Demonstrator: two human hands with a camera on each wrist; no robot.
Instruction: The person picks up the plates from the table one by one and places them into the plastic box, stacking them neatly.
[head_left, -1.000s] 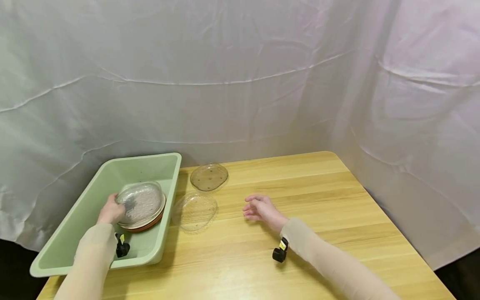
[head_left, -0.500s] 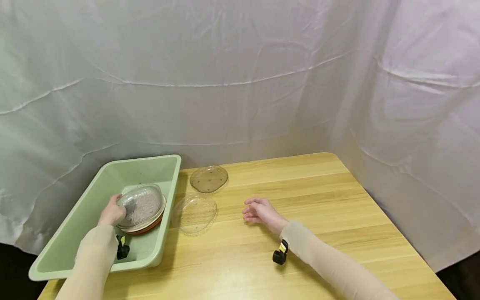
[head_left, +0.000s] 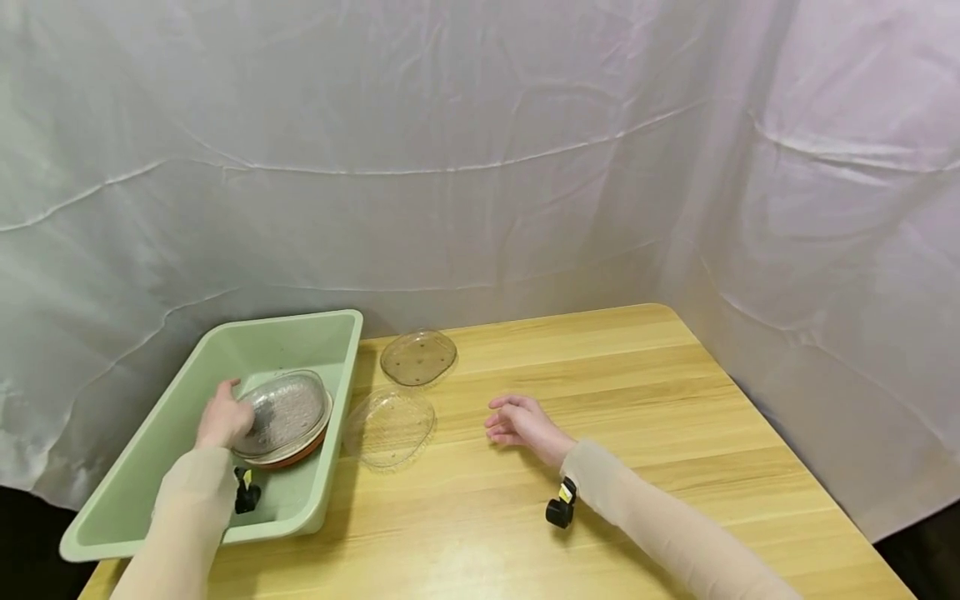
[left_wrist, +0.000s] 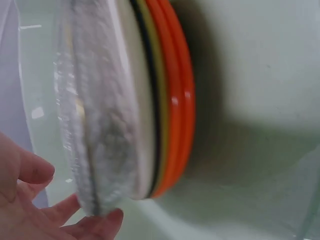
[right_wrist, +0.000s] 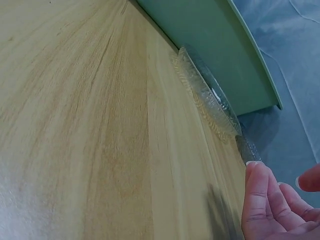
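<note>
My left hand [head_left: 223, 419] is inside the light green basin [head_left: 347, 367], at the left edge of a clear textured glass plate [head_left: 288, 412]. That plate tops a stack of plates. In the left wrist view, fingertips [left_wrist: 107, 225] touch the glass plate's rim, while the thumb [left_wrist: 37, 169] stands apart from it. Beneath the glass show a white plate [left_wrist: 142, 125], dark and yellow rims, and orange plates [left_wrist: 180, 115]. My right hand [head_left: 525, 427] hovers low over the wooden table, fingers loosely bent, holding nothing.
A brownish clear plate [head_left: 418, 358] lies on the table [head_left: 600, 375] near its back edge. In front of it lies a colourless clear plate [head_left: 392, 427], close beside the basin's right wall. A grey-white curtain [head_left: 480, 225] hangs behind the table.
The topmost finger of my left hand has lifted away from the glass plate's edge and points upward. The stack and my right hand stay nearly where they were.
</note>
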